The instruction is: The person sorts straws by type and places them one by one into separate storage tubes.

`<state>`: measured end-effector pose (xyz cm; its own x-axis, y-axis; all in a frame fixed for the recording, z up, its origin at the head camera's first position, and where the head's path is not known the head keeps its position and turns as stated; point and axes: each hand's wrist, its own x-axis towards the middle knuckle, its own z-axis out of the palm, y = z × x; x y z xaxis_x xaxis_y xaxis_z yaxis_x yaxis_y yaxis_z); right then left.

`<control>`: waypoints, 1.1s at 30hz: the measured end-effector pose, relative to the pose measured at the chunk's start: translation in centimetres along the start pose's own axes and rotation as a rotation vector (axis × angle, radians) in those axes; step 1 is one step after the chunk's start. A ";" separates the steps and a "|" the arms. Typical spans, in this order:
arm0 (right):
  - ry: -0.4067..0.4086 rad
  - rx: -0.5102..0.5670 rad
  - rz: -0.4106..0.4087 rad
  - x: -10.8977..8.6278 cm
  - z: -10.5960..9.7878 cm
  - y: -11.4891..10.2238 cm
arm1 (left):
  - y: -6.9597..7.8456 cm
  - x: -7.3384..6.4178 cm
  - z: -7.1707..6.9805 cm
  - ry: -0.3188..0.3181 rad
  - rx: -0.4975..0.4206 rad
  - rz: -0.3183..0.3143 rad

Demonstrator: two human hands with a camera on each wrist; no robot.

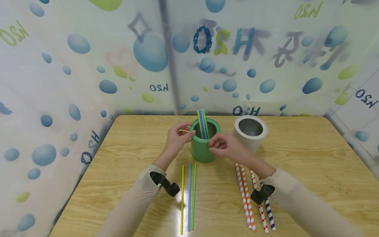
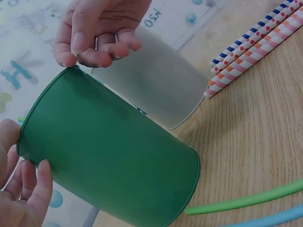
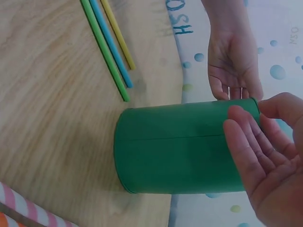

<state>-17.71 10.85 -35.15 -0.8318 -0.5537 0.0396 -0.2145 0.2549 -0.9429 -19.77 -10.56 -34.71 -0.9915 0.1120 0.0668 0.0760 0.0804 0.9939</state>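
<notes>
A green can (image 1: 204, 153) stands upright near the middle of the table, with several thin straws (image 1: 202, 124) in green, purple and blue leaning in it and poking above the rim. My left hand (image 1: 176, 141) holds the can's left rim, its fingers bent against the side in the left wrist view. At the right front of the rim is my right hand (image 1: 228, 145), its fingers loosely bent. In the left wrist view, one fingertip of that hand meets the rim. Just behind the right hand stands a white can (image 1: 257, 141), partly hidden by the arm.
Yellow (image 1: 182, 197), blue (image 1: 189, 197) and green (image 1: 193, 197) plain straws lie in front of the green can. Several patterned straws, including pink-striped (image 1: 243, 197), orange-striped (image 1: 248, 200), red-dotted (image 1: 262, 219) and blue-striped (image 1: 270, 214), lie under the right forearm. A printed curtain (image 1: 189, 65) hangs behind.
</notes>
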 end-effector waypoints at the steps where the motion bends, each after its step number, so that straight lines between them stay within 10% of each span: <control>1: 0.003 0.002 0.001 -0.1 0.1 0.2 | 0.0 0.0 0.0 0.000 0.002 -0.002; 20: -0.064 -0.062 0.037 0.6 5.4 5.3 | 0.2 -0.1 0.1 0.007 0.009 -0.009; 33: 0.179 -0.034 0.133 0.5 9.9 7.1 | 0.1 0.0 -0.1 0.008 0.008 -0.001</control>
<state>-14.62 4.54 -45.14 -0.9309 -0.3645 -0.0233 -0.1117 0.3447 -0.9320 -19.77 -10.62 -34.65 -0.9924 0.1042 0.0661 0.0755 0.0888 0.9932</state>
